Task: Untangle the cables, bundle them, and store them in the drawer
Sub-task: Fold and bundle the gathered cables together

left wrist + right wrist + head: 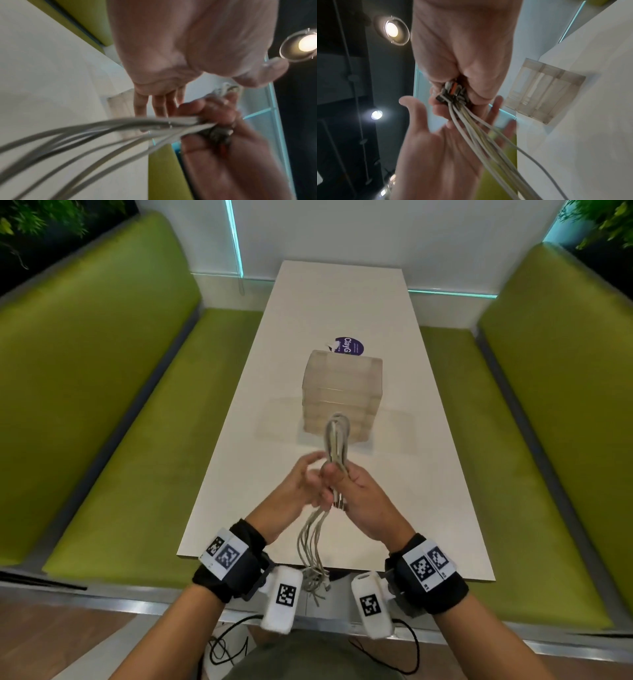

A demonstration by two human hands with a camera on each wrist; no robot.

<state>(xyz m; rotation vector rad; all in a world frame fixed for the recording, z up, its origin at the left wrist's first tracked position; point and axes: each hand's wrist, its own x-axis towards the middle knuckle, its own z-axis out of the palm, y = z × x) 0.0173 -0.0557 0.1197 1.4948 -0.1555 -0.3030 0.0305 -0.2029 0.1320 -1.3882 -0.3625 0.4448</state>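
Observation:
Several grey cables (337,436) are gathered into one bundle above the near part of the white table (239,460). My right hand (337,479) grips the bundle in a fist, with a folded loop sticking up above it and loose strands (310,546) hanging below. In the right wrist view, dark connectors (452,92) show at the fist (464,75). My left hand (306,474) is beside the bundle, fingers straight, palm (440,146) facing the strands (479,135). The translucent drawer unit (342,392) stands just beyond, drawers closed.
A purple round label (350,345) lies behind the drawer unit. Green benches (130,440) run along both sides of the narrow table. The cable ends (317,580) dangle past the table's near edge. Black cords (226,642) hang below my wrists.

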